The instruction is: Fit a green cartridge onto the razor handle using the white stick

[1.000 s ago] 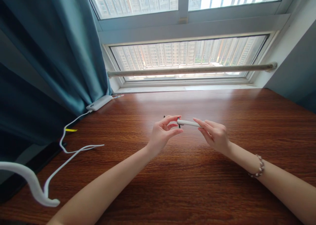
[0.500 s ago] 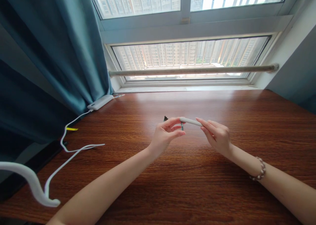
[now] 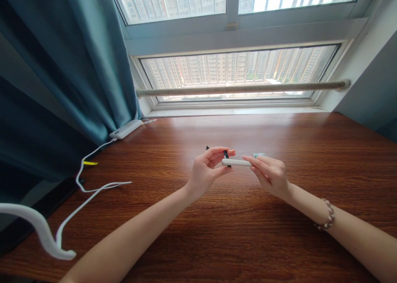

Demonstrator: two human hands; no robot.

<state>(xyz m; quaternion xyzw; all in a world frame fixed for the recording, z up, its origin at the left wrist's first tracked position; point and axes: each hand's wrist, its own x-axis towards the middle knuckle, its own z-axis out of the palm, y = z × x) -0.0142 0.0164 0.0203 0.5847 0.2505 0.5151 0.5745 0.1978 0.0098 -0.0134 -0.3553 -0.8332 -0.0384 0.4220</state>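
Both hands are up over the middle of the brown wood-grain worktop (image 3: 235,241), clear of the surface. Left hand (image 3: 206,171): fingers curled, thumb and forefinger closed on a small black piece (image 3: 226,154) that sits right at the left end of a slim white plastic stick (image 3: 237,162). Another black bit pokes out behind the left knuckles, too small to tell what it is. Right hand (image 3: 271,175): thumb and fingers closed on the right end of the slim white plastic stick, holding it about level between the two hands. A brown beaded bracelet (image 3: 328,214) is on the right wrist.

A small teal-green object (image 3: 259,154) lies on the worktop just behind the right hand's fingers, mostly hidden.

Far left corner of the worktop: a white flat power bank (image 3: 125,129) lies against the teal fabric curtain (image 3: 62,68). A white cable (image 3: 93,183) runs from it along the left edge toward the near left corner and carries a yellow tag (image 3: 89,163). A thick white curved strip (image 3: 37,229) sits at the near left, blurred. A black flat object (image 3: 46,204) lies off the left edge, partly under the curtain.

Along the far edge runs a beige metal rail (image 3: 242,87) across the window, with high-rise buildings outside.
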